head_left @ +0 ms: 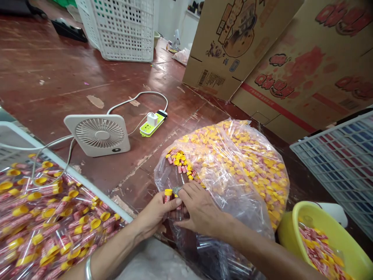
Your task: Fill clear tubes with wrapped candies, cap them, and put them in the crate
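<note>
A large clear plastic bag (pixel 233 167) lies on the floor, packed with small red-and-white tubes with yellow caps. My left hand (pixel 154 216) is closed around one such yellow-capped tube (pixel 168 195) at the bag's near left edge. Right beside it, my right hand (pixel 198 208) has its fingers curled over the tube's top and the bag's opening, pinching something small and grey (pixel 177 190) that I cannot make out. A metal bangle (pixel 88 268) sits on my left wrist.
A white crate (pixel 67 167) at left holds packed tubes in clear wrap. A yellow basin (pixel 320 233) with loose candy sits at right. A white fan (pixel 99 134), a green power strip (pixel 153 123), cardboard boxes (pixel 276 58) and white baskets (pixel 122 27) stand on the red floor.
</note>
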Available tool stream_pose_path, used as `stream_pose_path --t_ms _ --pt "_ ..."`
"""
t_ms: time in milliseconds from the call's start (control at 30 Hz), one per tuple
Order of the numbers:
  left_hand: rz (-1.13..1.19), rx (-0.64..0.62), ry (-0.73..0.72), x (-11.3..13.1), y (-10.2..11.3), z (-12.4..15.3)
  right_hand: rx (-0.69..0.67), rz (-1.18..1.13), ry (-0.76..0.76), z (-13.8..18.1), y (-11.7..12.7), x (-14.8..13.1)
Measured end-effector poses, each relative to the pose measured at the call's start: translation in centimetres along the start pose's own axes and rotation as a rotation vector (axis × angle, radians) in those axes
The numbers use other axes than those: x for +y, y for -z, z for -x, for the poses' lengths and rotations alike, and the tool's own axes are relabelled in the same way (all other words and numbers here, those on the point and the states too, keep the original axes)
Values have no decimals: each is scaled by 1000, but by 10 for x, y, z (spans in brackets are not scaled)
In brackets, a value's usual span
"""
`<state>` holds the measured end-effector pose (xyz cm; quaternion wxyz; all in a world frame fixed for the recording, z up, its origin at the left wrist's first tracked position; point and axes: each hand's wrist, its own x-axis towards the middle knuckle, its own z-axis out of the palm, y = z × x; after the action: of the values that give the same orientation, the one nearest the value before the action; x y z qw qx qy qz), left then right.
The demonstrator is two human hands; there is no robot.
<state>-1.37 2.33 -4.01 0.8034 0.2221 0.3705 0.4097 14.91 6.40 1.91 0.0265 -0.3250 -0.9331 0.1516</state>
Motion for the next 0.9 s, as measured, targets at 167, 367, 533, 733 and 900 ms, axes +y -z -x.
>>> stream_pose_path --t_ms 167,367,533,733,900 --pt "-1117 241 -331 35 26 -15 -133 94 -131 -41 20 30" --pt "-1763 443 -253 54 21 -41 -116 283 -195 -102 -6 49" --pt "-1720 410 -261 47 24 -40 -90 212 -180 -101 -4 55" --pt "-1078 151 -307 46 51 -15 155 -285 -234 -52 24 47" --pt "-406 81 -203 30 37 -3 182 -718 -239 -26 21 23"
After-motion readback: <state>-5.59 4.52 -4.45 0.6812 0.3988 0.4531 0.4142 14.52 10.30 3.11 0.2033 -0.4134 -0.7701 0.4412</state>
